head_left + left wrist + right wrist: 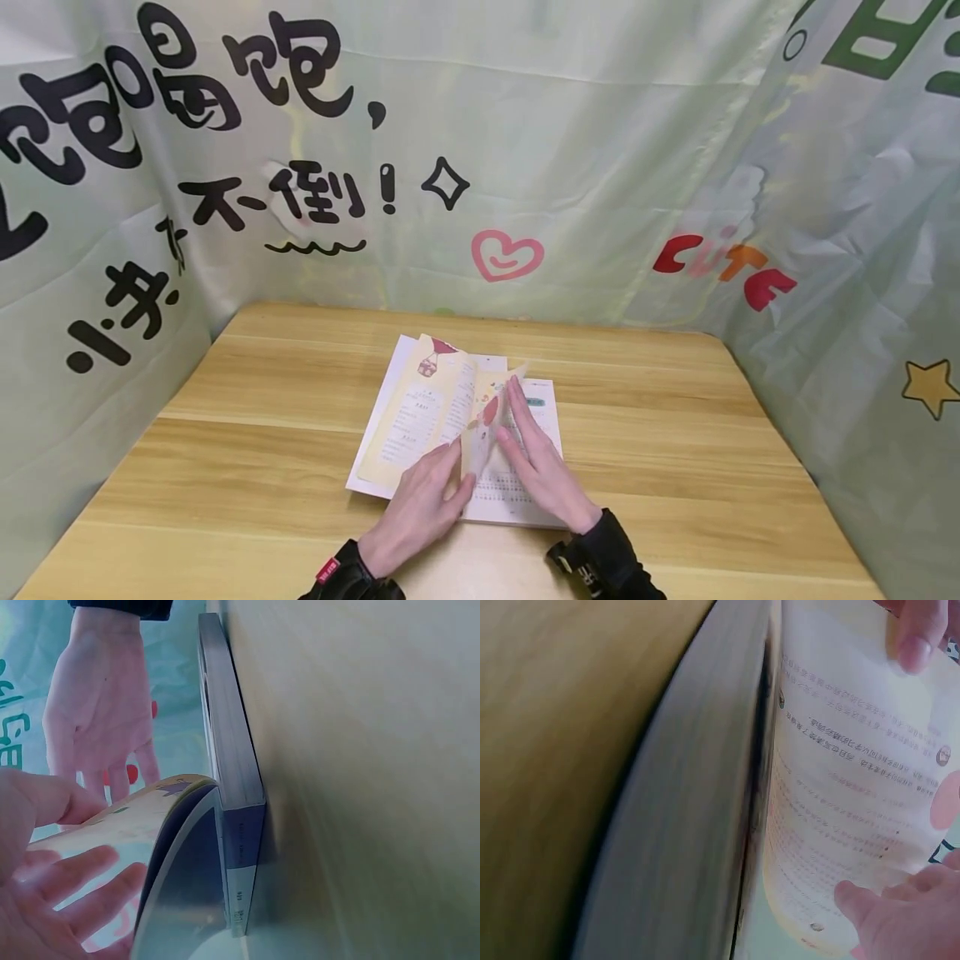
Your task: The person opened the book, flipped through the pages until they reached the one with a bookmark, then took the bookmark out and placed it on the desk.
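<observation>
An open book [416, 429] lies on the table, cream pages with text and a balloon drawing on its left half. One page [480, 433] stands raised along the middle, curving between the two hands. My left hand [423, 504] pinches that page near its lower edge; its thumb [915, 649] lies on the printed side in the right wrist view. My right hand [543, 471] has straight fingers laid along the raised page's right side, fingertips near its top corner. In the left wrist view, the book's thick spine edge [241, 847] shows beside the curved page.
A wooden table [660, 433] carries the book near its middle. Behind and at both sides hangs a pale cloth [585, 150] with printed lettering, a heart and a star. Dark sleeves [611, 558] cover both wrists.
</observation>
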{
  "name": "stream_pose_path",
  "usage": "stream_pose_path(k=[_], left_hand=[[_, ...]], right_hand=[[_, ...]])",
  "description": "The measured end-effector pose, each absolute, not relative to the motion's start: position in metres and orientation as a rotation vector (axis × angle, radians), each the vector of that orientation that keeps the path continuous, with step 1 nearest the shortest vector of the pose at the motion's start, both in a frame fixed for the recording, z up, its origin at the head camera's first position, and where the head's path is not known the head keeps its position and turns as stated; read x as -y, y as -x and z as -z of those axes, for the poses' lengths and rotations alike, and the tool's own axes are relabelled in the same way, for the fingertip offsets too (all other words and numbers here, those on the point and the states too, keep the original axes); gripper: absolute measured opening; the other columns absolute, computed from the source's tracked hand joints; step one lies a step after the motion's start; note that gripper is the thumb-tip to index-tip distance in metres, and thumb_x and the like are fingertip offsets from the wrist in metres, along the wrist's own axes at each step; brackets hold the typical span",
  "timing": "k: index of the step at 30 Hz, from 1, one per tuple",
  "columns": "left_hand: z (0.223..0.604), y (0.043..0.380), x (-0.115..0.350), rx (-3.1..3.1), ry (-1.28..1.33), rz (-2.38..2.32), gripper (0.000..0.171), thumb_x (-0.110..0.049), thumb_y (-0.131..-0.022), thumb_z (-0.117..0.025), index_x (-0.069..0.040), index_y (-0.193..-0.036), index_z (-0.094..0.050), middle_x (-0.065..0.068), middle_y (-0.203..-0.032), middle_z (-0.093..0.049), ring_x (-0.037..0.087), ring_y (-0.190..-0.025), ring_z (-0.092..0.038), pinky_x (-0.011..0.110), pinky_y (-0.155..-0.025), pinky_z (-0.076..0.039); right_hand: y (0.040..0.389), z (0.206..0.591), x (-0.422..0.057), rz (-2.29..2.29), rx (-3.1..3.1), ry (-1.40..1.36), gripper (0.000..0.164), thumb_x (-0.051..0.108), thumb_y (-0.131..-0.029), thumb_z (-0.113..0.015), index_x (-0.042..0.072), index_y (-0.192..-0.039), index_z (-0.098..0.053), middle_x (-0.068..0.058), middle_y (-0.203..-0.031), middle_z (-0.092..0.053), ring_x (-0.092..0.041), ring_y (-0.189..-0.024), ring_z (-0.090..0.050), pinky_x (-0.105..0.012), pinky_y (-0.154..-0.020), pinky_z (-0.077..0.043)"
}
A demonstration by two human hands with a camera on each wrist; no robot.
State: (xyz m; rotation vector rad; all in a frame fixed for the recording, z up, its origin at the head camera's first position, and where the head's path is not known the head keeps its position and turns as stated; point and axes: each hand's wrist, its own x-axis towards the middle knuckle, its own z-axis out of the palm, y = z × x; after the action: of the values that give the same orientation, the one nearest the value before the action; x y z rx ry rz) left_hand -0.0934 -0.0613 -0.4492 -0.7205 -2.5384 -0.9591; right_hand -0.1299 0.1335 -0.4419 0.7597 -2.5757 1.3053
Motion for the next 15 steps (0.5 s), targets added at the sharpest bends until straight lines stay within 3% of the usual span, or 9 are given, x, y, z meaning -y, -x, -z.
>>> stream_pose_path(k=[5,8,12,15], left_hand=[[0.4499,0.092,0.0623,2.467,0.679,1.047,0.062,-0.011,-0.083,-0.07,-0.002,-0.139,-0.046,0.015,-0.111,-0.068,0.02,-0.092,-0.065,0.037,-0.07,-0.06],[0.4487,0.0922,0.0629,2.414,0.657,1.127,0.076,-0.005,-0.081,-0.071,-0.007,-0.148,-0.035,0.017,-0.118,-0.066,0.008,-0.068,-0.063,0.025,-0.056,-0.058],[0.4462,0.0941,0.0641,2.346,0.63,1.22,0.089,0.001,-0.08,-0.071,-0.011,-0.153,-0.021,0.022,-0.121,-0.063,-0.003,-0.045,-0.047,0.015,-0.043,-0.05],[0.4452,0.0956,0.0653,2.297,0.609,1.232,0.093,0.003,-0.078,-0.072,-0.007,-0.154,-0.019,0.024,-0.121,-0.063,0.002,-0.058,-0.06,0.024,-0.063,-0.06]], right_hand=[[0.1317,0.4459,-0.1299,-1.388,2.578,-0.81,0.062,0.025,-0.105,-0.035,0.013,-0.155,-0.002,-0.007,-0.161,-0.002,-0.017,-0.144,-0.006,-0.055,-0.115,-0.014],[0.1323,0.4478,-0.1282,-1.427,2.586,-0.839,0.06,0.025,-0.105,-0.035,0.014,-0.155,-0.002,-0.005,-0.16,-0.003,-0.017,-0.143,-0.008,-0.054,-0.115,-0.014],[0.1324,0.45,-0.1261,-1.444,2.63,-0.86,0.06,0.026,-0.106,-0.034,0.013,-0.155,-0.004,-0.004,-0.16,-0.005,-0.016,-0.143,-0.009,-0.052,-0.116,-0.016],[0.1323,0.4513,-0.1242,-1.443,2.657,-0.866,0.06,0.029,-0.105,-0.034,0.013,-0.155,-0.004,-0.004,-0.16,-0.006,-0.014,-0.143,-0.01,-0.052,-0.116,-0.016]])
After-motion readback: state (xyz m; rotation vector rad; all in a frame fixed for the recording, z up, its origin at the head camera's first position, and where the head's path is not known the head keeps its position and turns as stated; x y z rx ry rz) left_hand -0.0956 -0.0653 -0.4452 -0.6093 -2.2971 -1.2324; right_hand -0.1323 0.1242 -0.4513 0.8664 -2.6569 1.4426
